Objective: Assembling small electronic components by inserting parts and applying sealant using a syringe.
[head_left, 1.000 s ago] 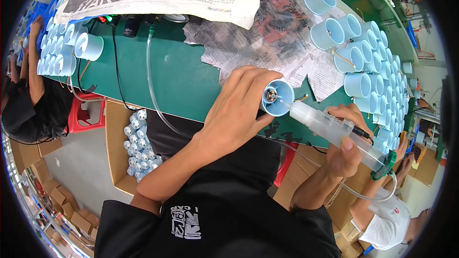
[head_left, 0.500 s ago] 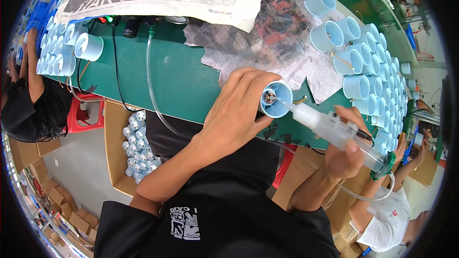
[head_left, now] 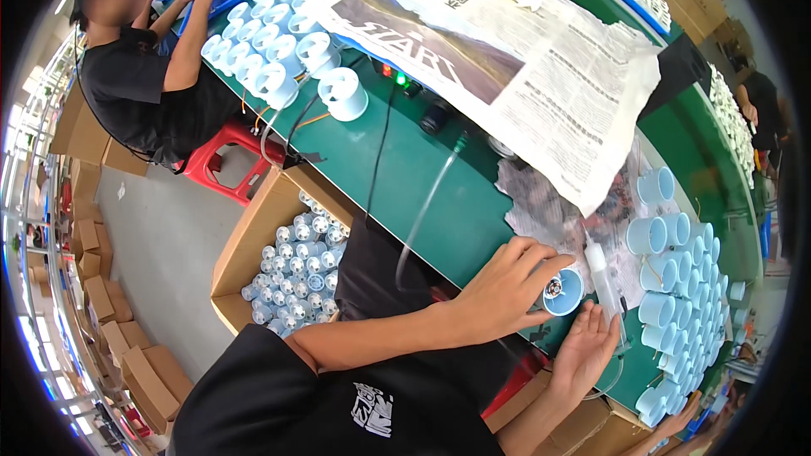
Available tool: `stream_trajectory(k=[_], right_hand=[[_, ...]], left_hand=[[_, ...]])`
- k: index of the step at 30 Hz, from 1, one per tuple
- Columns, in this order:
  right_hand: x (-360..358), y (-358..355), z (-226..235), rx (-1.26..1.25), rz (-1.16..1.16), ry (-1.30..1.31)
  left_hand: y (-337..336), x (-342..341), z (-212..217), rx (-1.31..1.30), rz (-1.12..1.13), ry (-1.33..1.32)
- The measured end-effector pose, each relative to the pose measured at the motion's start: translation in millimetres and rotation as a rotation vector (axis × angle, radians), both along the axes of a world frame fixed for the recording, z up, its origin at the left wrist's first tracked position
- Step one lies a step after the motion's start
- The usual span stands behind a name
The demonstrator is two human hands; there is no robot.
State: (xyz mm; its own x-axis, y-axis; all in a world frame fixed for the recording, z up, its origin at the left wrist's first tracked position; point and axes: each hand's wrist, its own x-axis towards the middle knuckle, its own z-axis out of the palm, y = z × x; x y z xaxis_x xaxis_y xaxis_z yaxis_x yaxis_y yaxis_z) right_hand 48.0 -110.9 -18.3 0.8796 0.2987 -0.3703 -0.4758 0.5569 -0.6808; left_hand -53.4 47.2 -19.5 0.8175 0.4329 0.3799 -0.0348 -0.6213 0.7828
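Observation:
My left hand (head_left: 500,294) is closed round a light blue cup (head_left: 571,297), its open mouth facing up. Inside the cup sits a small round metal part that looks like a motor. My right hand (head_left: 583,348) is open, palm up and fingers outstretched, close to the lower end of a translucent dispensing syringe (head_left: 602,277). The syringe rests with its nozzle toward the far side, over the crumpled newspaper (head_left: 541,194). Whether my fingertips still touch it, I cannot tell.
Many blue cups (head_left: 659,308) stand at the right, others (head_left: 342,93) at the far left. A newspaper sheet (head_left: 583,93) covers equipment with hoses. A cardboard box (head_left: 232,274) of capped cups stands left below the green table (head_left: 439,228). A co-worker (head_left: 139,76) sits at the left.
My right hand has let go of the syringe, which was gripped with its nozzle in the cup and now lies apart from it. The view has swung left; my left hand still holds the cup.

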Motion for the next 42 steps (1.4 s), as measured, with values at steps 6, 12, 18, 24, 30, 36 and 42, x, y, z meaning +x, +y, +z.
stream_trajectory(k=[6,12,18,24,30,36,42], right_hand=[[-10.3,-2.0,32.6,-0.561,0.473,-0.149],[13.2,108.3,118.3,-0.870,0.371,-1.114],[84.6,298.1,113.0,-1.045,0.369,-2.408],[121.3,343.8,80.6,-1.253,0.272,-2.537],[122.0,316.4,94.8,-0.864,0.121,-2.756],[71.3,214.0,114.5,-0.354,-0.068,-2.931],[50.6,122.6,90.1,-0.558,0.017,-2.545]], left_hand=[[13.7,-3.4,-5.7,0.008,-0.076,0.073],[19.8,-4.9,-0.9,0.020,-0.100,0.056],[21.7,-6.6,-7.9,-0.070,-0.059,-0.049],[15.8,-8.0,-11.0,0.008,-0.096,0.012],[18.1,-11.2,-6.7,0.053,-0.114,0.009],[19.4,-14.0,-3.3,0.072,-0.115,0.054],[18.0,-6.3,-3.5,0.078,-0.100,0.112]])
